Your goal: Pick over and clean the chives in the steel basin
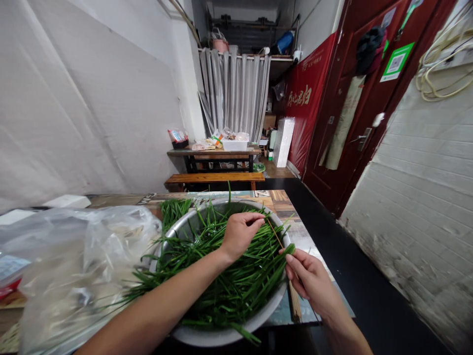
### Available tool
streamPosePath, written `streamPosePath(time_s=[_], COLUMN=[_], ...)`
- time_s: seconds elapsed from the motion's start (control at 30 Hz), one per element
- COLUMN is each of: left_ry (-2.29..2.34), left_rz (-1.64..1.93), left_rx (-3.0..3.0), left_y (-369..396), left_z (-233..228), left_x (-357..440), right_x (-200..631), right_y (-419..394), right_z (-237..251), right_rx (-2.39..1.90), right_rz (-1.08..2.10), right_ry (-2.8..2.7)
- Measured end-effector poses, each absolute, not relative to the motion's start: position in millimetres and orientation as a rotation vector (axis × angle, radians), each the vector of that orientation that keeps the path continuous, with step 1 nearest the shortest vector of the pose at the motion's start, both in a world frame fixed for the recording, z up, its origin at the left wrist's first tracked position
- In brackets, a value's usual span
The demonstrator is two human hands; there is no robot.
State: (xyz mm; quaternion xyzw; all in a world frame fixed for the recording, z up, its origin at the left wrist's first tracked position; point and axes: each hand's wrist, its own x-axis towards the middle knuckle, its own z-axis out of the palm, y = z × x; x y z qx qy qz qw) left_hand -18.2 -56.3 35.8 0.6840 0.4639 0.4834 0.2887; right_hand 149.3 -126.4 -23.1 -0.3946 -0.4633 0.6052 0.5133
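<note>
A wide metal basin (271,305) is heaped with long green garlic chives (236,276). My left hand (240,234) reaches across the basin, thumb and fingers pinched by a bit of green at the far end of a thin brown skewer (274,232). At the basin's right rim, my right hand (310,276) is closed on the skewer and the gathered ends of some chives. The skewer slants between the two hands. Below my right hand, a bundle of skewers (294,303) lies on the table. What lies inside the left pinch is mostly hidden.
A clear plastic bag (121,229) covers the left side of the patterned table (305,236). More chives (174,211) lie behind the basin. Beyond stand a wooden bench (218,178) and a table with a white tub (235,144). A dark red door (351,108) is on the right.
</note>
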Motion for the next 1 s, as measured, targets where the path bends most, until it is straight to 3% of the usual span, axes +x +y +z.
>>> streamPosePath(time_s=[0.6, 0.73, 0.83, 1.0], left_ry=[0.974, 1.016, 1.305, 1.574], left_rz=[0.900, 0.660, 0.870, 0.573], left_rx=[1.988, 2.003, 2.085, 2.271], left_y=[-102, -79, -45, 6], left_z=[23, 46, 60, 34], left_x=[1, -18, -35, -44], right_x=[148, 150, 151, 153], right_y=[-127, -128, -127, -125], right_z=[-22, -28, -31, -34], right_rx=[-0.852, -0.879, -0.903, -0.924], right_rz=[1.371, 1.359, 1.357, 1.385], right_ry=[-1.015, -0.982, -0.966, -0.976])
